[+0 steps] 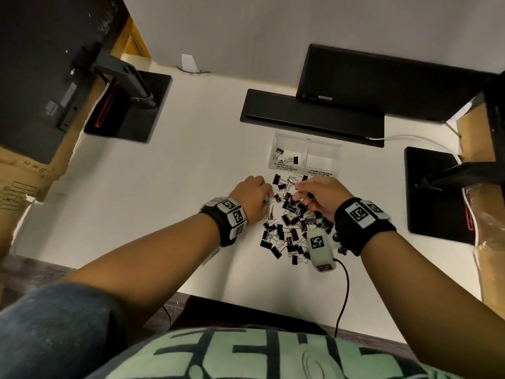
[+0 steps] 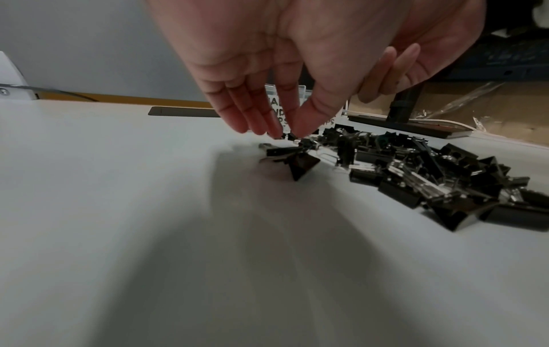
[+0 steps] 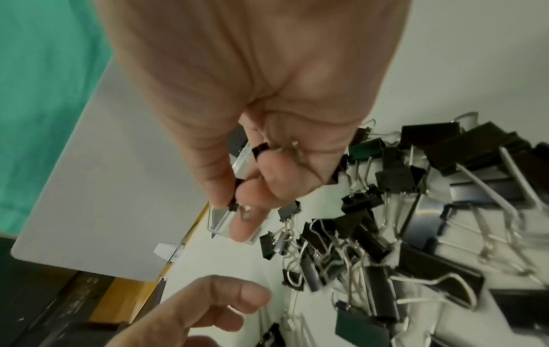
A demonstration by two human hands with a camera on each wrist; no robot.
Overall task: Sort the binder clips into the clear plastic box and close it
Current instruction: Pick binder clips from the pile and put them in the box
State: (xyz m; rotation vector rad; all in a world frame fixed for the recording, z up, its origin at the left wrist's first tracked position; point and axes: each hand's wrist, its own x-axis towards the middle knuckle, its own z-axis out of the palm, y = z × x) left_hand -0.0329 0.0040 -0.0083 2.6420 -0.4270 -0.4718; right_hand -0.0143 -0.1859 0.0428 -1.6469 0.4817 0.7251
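Observation:
A heap of black binder clips (image 1: 292,225) lies on the white desk just before the clear plastic box (image 1: 306,154). The box stands uncovered, with two compartments; the left one, labelled small, holds a few clips (image 1: 287,157), and the right one looks bare. My left hand (image 1: 266,198) points its fingers down at the heap's left edge, and thumb and forefinger pinch a small clip (image 2: 289,136). My right hand (image 1: 297,196) hovers over the heap's far side. It pinches one small clip (image 3: 236,204) at the fingertips, with more small clips (image 3: 261,149) tucked under its curled fingers.
A black cable flap (image 1: 311,119) and a monitor (image 1: 382,83) sit behind the box. Monitor stand bases flank the desk at left (image 1: 131,110) and right (image 1: 434,192). A white tagged sensor (image 1: 319,247) with a black cable hangs under my right wrist. Cardboard boxes stand at both sides.

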